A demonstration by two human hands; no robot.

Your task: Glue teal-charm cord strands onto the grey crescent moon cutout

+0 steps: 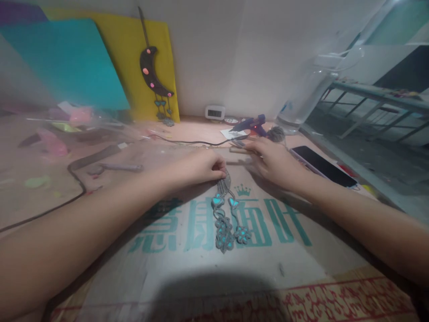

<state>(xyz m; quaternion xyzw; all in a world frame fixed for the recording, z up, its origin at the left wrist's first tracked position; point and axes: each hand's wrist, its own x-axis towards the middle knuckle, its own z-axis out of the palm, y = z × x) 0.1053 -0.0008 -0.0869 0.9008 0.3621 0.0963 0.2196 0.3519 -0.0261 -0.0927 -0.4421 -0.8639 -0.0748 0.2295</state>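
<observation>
The left hand (214,165), thumb and finger pressed together, has hold of the top of a hanging ornament (224,235) that lies at the centre of the frame, its strands trailing toward the bottom edge. The right hand (271,163), right of centre, is partly curled beside a tan stick (240,150); whether it grips the stick I cannot tell. The ornament looks light, its cords limp and apt to tangle, its flowers probably stiffer and easily knocked loose; the gathered top seems the safest hold, with a second hand under the flowers. Counted, it shows two blue hearts and one separate flower beside an overlapped cluster too bunched to count. Toward the upper right are one glue gun (250,124), one yarn ball (276,133) and one phone (323,165); at top centre, one clock (215,112); upper left, one moon decoration (149,74) with four pink dots.
</observation>
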